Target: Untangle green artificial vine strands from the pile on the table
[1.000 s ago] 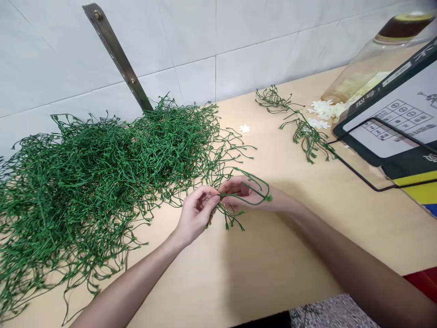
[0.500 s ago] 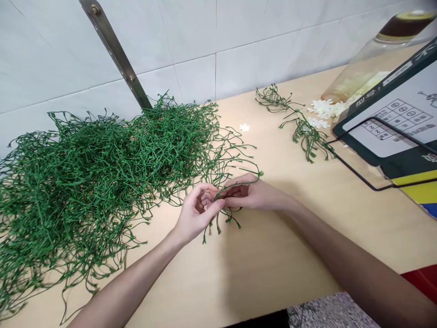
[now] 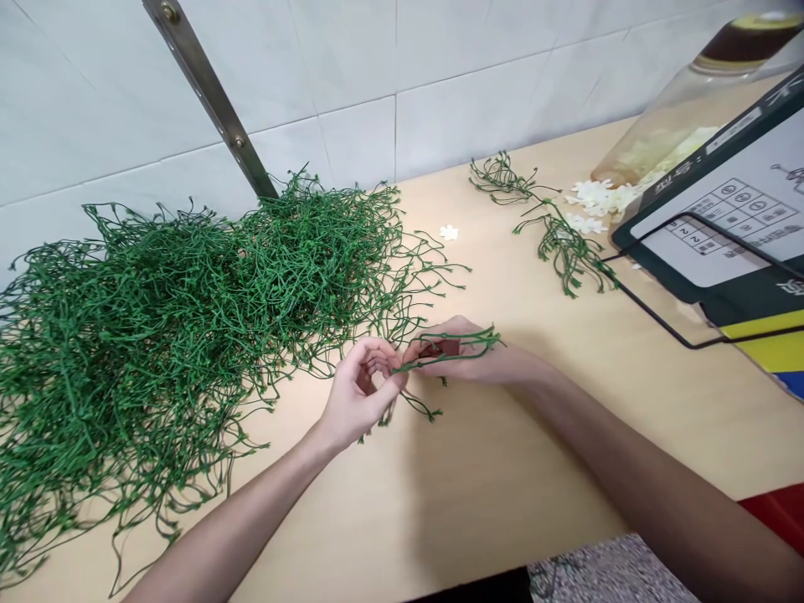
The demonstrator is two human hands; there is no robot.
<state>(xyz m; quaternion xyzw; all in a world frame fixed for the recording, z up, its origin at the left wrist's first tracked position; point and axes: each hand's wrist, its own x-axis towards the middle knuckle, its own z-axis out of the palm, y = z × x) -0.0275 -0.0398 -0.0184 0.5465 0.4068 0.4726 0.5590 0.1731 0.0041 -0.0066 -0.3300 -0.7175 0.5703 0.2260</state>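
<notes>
My left hand [image 3: 361, 394] and my right hand [image 3: 468, 356] meet above the wooden table [image 3: 502, 469], both pinched on one green plastic sprig [image 3: 449, 347]. The sprig's thin branches run rightward over my right hand's fingers and a few dangle below toward the table. Just left of my hands spreads a big heap of the same green sprigs [image 3: 169, 318], its loose ends reaching almost to my fingers.
A slanted metal bracket [image 3: 210, 92] rises from behind the heap along the tiled wall. Farther right lie a small bunch of sprigs [image 3: 556, 234], white plastic flowers [image 3: 596, 201], one lone flower [image 3: 448, 232], a clear jar [image 3: 678, 109] and a printed card on a wire stand [image 3: 722, 218].
The sprig has been turned between my fingers: its long branches swung from arching upward to lying level over my right hand. Both hands stayed in nearly the same place.
</notes>
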